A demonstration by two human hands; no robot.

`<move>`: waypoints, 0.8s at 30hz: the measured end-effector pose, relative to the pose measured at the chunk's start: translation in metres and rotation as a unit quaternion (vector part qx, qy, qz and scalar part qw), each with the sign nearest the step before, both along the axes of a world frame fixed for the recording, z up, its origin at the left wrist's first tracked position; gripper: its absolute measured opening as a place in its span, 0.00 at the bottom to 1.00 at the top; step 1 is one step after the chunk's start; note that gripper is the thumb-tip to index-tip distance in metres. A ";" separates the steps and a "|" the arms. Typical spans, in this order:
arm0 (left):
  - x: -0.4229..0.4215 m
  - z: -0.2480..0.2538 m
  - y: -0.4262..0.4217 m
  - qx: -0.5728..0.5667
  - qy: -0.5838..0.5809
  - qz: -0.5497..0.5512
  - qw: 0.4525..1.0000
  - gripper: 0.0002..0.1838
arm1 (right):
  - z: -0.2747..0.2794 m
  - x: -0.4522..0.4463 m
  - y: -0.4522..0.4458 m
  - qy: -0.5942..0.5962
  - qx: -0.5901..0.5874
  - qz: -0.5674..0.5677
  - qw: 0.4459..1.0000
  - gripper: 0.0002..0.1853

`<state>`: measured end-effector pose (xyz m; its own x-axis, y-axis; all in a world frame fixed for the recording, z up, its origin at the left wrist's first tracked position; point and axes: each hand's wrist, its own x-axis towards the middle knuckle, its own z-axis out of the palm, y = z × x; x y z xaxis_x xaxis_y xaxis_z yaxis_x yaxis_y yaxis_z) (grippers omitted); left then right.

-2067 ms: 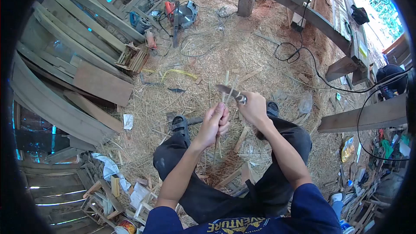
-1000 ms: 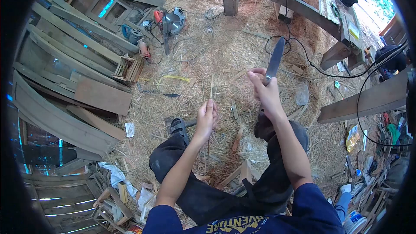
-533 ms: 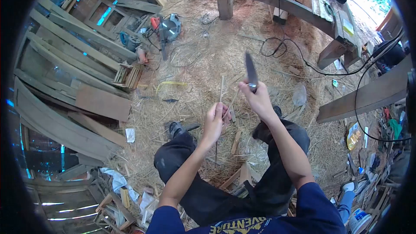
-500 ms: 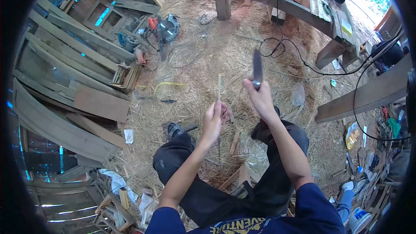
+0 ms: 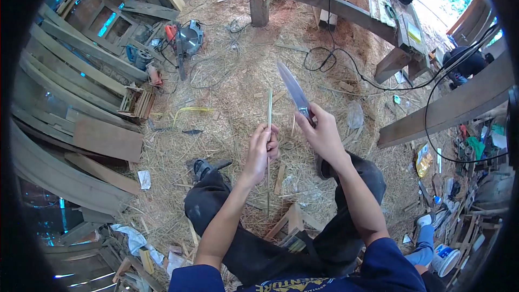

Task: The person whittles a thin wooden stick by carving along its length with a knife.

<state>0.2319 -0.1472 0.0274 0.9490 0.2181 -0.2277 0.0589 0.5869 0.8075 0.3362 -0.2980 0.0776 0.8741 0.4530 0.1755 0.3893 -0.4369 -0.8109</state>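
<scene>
My left hand (image 5: 260, 150) is closed around a thin, pale stick (image 5: 270, 103) that looks like a bamboo strip. It stands nearly upright, its upper end above the fist and its lower part hanging between my knees. My right hand (image 5: 323, 132) grips a long knife (image 5: 293, 87) by its handle. The blade points up and to the left, its tip a little above the top of the stick. Blade and stick look apart.
Shavings cover the floor (image 5: 227, 103). A wooden bench (image 5: 346, 2) stands ahead, with a black cable (image 5: 373, 84) trailing from it. A miter saw (image 5: 189, 38) is ahead left. Boards (image 5: 65, 92) lean along the left. At right, a beam (image 5: 443, 105) and other people's legs (image 5: 425, 243) show.
The knife has swung from upright to a leftward tilt, and its blade is closer to the stick. My left hand still holds the stick. The view has shifted slightly right.
</scene>
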 end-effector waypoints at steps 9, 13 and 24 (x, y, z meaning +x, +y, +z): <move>-0.006 0.003 0.005 0.123 0.052 0.008 0.991 0.16 | -0.018 0.003 -0.009 -0.040 0.045 0.043 0.997 0.14; 0.000 -0.005 0.008 0.074 0.046 0.042 0.995 0.13 | -0.010 0.008 -0.010 -0.058 -0.045 0.075 0.994 0.15; -0.007 0.007 -0.009 0.036 0.051 0.016 0.998 0.15 | -0.019 -0.002 -0.005 -0.116 0.030 0.192 0.974 0.15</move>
<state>0.2251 -0.1563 0.0347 0.9139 0.2676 -0.3052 0.1245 0.5308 0.8383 0.3341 -0.3031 0.0583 0.5766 0.7214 0.3836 0.6900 -0.1785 -0.7015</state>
